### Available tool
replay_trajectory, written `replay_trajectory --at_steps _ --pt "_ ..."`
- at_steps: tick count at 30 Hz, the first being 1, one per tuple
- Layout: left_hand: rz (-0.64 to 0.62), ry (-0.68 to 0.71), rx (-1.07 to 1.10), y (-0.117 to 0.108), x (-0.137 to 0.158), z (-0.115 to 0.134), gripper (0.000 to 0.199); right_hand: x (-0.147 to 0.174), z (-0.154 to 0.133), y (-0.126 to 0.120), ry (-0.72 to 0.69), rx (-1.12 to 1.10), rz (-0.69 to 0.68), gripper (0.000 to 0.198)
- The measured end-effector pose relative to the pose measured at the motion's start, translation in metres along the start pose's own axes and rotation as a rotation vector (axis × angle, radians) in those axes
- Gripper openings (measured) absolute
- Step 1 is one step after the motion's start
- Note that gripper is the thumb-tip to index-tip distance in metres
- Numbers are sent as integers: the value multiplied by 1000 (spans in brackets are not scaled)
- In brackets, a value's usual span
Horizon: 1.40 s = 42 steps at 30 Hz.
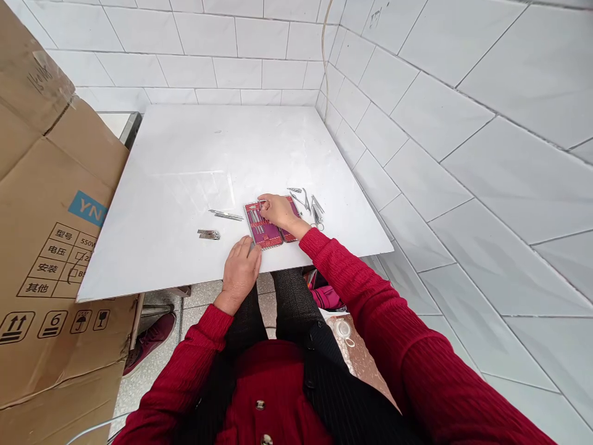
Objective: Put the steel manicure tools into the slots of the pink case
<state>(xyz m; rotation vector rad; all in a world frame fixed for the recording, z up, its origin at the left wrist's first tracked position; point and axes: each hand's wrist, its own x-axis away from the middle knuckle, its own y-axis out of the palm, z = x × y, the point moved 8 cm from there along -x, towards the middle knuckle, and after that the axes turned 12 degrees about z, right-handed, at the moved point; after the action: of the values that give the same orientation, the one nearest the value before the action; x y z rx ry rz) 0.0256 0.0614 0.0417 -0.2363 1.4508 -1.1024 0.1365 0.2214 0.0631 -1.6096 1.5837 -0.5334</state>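
Observation:
An open manicure case (266, 238) with a purple-red lining lies near the table's front edge, and several slim metal tools sit in its left half. Over the case, my right hand (280, 211) is closed in a pinch on a thin metal manicure tool, mostly hidden by the fingers. My left hand (241, 266) rests at the case's near left corner, thumb and forefinger closed about its edge. Left of the case lie slim metal tools (226, 214) and nail clippers (209, 234). Scissors (317, 216) and other small metal tools lie to its right.
The white table (185, 142) meets tiled walls (213, 37) behind and to the right. A large cardboard box (50, 204) stands at the left. Below the table are a pink item (327, 297) and a dark red shoe (151, 340).

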Motion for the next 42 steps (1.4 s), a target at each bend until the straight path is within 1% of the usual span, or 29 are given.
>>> replay_trajectory --at_steps 5,12,17,23,26,30,33,36,39,42 --pt "-1 -26 35 1 1 -2 25 4 -10 -2 -64 98 -41 32" --pt "0 -21 39 1 0 -1 24 13 -14 -3 -127 175 -15 40" --pt "2 -15 24 1 0 -2 26 20 -13 -2 -123 226 -18 43" --pt "15 -13 22 1 0 -2 23 25 -16 -2 -112 227 -7 42" --pt "17 -21 41 1 -1 -3 23 25 -14 -3 -94 173 40 42" --pt "12 -13 26 1 -1 -2 24 30 -7 -11 -103 -1 130 39" --pt "13 -2 20 1 -1 -1 23 44 5 -21 -86 -133 209 35" --pt "13 -1 20 1 -1 -1 23 63 16 -26 -68 -218 249 32" --pt "12 -4 25 0 -1 -1 23 80 26 -23 -46 -256 261 30" --pt "9 -6 32 0 -1 0 23 89 31 -19 -28 -279 289 28"
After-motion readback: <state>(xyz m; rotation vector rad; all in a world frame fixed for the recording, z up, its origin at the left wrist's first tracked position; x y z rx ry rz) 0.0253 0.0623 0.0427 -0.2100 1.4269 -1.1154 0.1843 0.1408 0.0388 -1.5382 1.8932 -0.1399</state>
